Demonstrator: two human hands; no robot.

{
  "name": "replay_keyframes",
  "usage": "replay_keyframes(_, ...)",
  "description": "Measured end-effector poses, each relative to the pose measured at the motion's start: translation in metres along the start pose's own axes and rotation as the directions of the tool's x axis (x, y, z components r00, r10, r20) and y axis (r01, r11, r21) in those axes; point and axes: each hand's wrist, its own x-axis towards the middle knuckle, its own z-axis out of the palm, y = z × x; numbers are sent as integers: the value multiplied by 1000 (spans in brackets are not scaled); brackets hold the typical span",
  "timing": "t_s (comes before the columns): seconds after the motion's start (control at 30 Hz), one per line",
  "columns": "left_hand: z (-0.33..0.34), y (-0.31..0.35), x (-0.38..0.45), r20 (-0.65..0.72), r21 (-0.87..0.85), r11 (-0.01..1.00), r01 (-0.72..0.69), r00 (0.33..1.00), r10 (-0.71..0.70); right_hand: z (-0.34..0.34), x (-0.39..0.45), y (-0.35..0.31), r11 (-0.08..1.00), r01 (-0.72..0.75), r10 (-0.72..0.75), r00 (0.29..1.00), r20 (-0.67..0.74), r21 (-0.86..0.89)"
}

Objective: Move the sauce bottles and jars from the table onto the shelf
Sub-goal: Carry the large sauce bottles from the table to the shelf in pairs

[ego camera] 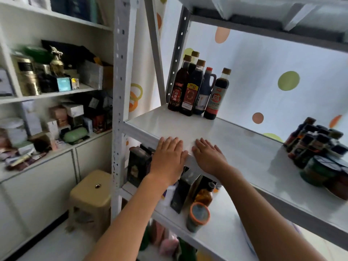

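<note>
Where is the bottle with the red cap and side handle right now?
In the head view, the red-capped handled bottle stands upright at the back left of the shelf, within the cluster of tall dark sauce bottles, just left of the bottle with the orange-red label.

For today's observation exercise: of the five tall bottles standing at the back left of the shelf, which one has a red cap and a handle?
The dark blue bottle, second from the right in the group. It alone has a red cap and a side handle; the other four have brown caps and no handle.

Shelf [235, 140] lies bare between tall bottles [195, 89] and clustered jars [320, 153].
</note>
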Motion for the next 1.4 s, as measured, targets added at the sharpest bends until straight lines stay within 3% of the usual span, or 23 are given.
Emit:
replay_keyframes(0.27,-3,50,-79,83,196,975,102,989,-121,33,-96,14,969,205,-236,931,-280,-135)
replay_keyframes(0.63,0,171,-235,-15,322,845,427,895,-446,85,-215,60,798,598,-573,790,-216,72)
replay_keyframes(0.87,-15,207,-358,-136,476,663,577,794,-593,121,-301,32,571,792,-764,609,-213,218)
replay_keyframes(1.2,-79,256,-512,-248,465,395,792,544,-801,138,-444,-46,212,925,-913,302,-274,316)
replay_keyframes(1.4,-108,303,-644,-352,399,193,896,344,-871,150,-573,-90,-3,939,-969,81,-232,343)
